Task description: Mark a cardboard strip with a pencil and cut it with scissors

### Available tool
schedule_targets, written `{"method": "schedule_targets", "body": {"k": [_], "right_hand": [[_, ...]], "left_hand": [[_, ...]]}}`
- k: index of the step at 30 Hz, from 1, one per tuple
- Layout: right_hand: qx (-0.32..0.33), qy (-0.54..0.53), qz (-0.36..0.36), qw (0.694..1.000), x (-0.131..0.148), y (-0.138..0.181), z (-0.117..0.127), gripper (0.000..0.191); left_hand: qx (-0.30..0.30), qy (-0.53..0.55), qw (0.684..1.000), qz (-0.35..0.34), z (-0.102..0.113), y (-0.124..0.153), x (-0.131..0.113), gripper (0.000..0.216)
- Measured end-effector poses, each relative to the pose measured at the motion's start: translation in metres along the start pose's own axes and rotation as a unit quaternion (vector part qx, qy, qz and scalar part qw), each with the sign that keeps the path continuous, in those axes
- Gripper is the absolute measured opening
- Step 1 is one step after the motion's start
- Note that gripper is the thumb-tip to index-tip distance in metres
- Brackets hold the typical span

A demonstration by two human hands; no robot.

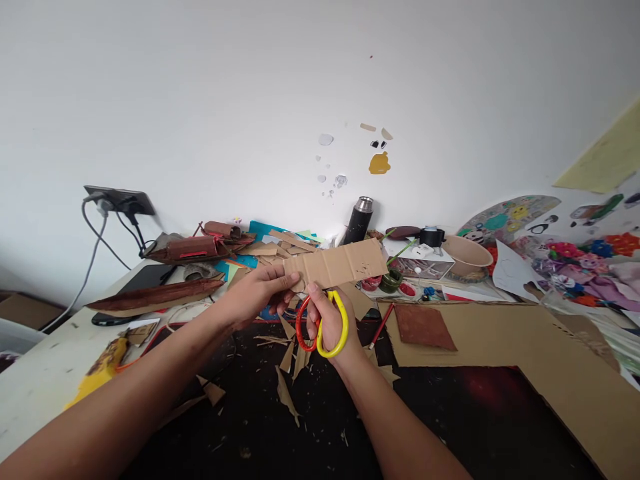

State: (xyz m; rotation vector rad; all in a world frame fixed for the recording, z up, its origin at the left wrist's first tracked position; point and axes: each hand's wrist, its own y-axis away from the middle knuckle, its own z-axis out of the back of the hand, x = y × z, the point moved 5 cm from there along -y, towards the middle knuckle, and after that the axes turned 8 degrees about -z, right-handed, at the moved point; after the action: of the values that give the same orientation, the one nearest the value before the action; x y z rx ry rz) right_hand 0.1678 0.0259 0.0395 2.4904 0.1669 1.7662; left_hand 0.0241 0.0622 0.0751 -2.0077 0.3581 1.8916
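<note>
My left hand (260, 293) pinches the left end of a creased brown cardboard strip (340, 265) and holds it up above the table. My right hand (333, 327) is closed through the handles of a pair of scissors (323, 327), one loop red and one yellow. The blades point up behind the strip and are hidden by it. Cardboard offcuts (290, 373) lie on the dark mat (310, 427) beneath my hands.
A large cardboard sheet (540, 347) with a brown square on it lies at the right. A black flask (359, 220), paint pots, a bowl (467, 252) and craft paper crowd the back. A wall socket with cables (117, 200) is at left, a yellow glue gun (103, 370) near the left edge.
</note>
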Motion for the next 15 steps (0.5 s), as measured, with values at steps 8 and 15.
{"method": "schedule_targets", "body": {"k": [8,15], "right_hand": [[0.004,0.047,0.035,0.998,0.0039,0.0031,-0.0014,0.057],[0.01,0.044,0.036,0.998,0.003,0.0009,-0.0005,0.056]], "left_hand": [[-0.018,0.03,0.999,0.006,-0.0035,0.0022,-0.0066,0.047],[-0.031,0.043,0.998,0.018,-0.0047,0.0011,-0.0058,0.051]]}}
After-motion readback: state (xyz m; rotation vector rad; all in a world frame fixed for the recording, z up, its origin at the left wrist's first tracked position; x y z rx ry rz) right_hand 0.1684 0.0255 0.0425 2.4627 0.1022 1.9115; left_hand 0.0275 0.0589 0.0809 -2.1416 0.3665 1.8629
